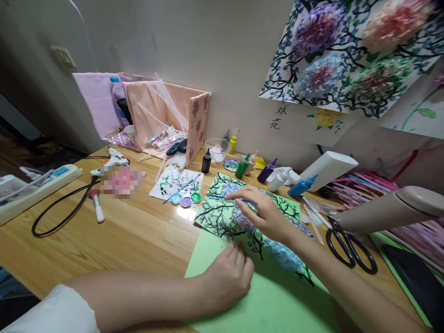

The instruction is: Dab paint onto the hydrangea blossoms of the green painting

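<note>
My right hand (265, 213) pinches a thin blue paintbrush (222, 197), whose tip rests on a green painted panel (217, 215) showing black branches and purple-blue flowers. My left hand (229, 275) is curled into a loose fist on a plain green sheet (274, 300), pressing at the near edge of the panel. Just left of the panel lies a small paint palette (186, 199) with blue, purple and green wells, on a paint-stained paper (173, 180).
Paint bottles (243, 166) stand in a row behind the panel. Black scissors (347, 247) and a beige hair dryer (388, 210) lie on the right. A glue gun (113, 162), power strip (38, 185) and cable sit on the left. Flower paintings (350, 55) hang on the wall.
</note>
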A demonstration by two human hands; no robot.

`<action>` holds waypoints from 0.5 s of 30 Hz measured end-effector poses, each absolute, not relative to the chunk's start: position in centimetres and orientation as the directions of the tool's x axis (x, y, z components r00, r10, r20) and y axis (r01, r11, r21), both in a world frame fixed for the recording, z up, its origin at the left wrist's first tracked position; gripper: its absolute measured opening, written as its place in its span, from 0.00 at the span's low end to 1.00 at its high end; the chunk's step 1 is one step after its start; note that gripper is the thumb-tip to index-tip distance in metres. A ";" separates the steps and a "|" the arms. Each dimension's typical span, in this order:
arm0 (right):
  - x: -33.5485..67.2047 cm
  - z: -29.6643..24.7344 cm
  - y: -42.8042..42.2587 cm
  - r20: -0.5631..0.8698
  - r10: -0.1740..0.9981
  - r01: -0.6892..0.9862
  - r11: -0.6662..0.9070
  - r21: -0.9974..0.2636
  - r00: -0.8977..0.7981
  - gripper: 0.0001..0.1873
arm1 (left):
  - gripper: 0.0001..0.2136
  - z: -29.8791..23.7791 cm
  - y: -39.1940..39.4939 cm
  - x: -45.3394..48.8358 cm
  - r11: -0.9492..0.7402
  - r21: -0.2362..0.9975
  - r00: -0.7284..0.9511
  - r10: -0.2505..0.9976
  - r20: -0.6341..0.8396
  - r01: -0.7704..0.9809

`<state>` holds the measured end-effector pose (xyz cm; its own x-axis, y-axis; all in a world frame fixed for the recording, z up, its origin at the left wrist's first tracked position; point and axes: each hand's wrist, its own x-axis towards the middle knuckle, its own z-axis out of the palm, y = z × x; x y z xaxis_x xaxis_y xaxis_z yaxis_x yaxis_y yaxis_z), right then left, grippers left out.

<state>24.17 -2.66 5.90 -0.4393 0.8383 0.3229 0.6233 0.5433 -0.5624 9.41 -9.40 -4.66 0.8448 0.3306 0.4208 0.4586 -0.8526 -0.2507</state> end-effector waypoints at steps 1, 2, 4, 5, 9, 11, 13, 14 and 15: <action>25.5 5.7 -2.9 0.336 0.861 0.639 0.509 -0.577 -0.383 0.13 | 0.14 -4.8 -9.3 9.4 -0.854 -0.249 0.843 0.326 0.428 0.457; 26.9 5.5 -3.2 0.353 0.882 0.657 0.469 -0.591 -0.312 0.13 | 0.14 -4.9 -9.3 9.4 -0.856 -0.245 0.840 0.321 0.437 0.455; 29.7 4.9 -3.5 0.400 0.902 0.677 0.396 -0.621 -0.161 0.12 | 0.14 -5.0 -9.1 9.5 -0.862 -0.230 0.832 0.315 0.456 0.452; 30.9 4.7 -3.5 0.419 0.904 0.680 0.360 -0.639 -0.085 0.12 | 0.14 -5.1 -9.1 9.5 -0.864 -0.223 0.829 0.315 0.462 0.452; 34.1 3.9 -3.4 0.470 0.878 0.681 0.288 -0.674 0.095 0.14 | 0.13 -4.8 -8.8 9.8 -0.868 -0.209 0.803 0.293 0.518 0.451; 34.5 3.7 -3.0 0.483 0.869 0.711 0.274 -0.648 0.105 0.14 | 0.13 -4.7 -8.6 9.9 -0.868 -0.212 0.794 0.278 0.541 0.449; 34.4 3.5 -2.6 0.478 0.874 0.743 0.265 -0.615 0.084 0.15 | 0.13 -4.5 -8.5 10.0 -0.868 -0.218 0.791 0.268 0.549 0.446; 34.3 3.4 -2.3 0.475 0.877 0.752 0.268 -0.603 0.068 0.15 | 0.13 -4.5 -8.5 10.0 -0.869 -0.219 0.790 0.264 0.554 0.444; 34.1 3.2 -2.0 0.472 0.880 0.757 0.274 -0.594 0.052 0.15 | 0.13 -4.5 -8.5 10.0 -0.869 -0.220 0.786 0.258 0.562 0.443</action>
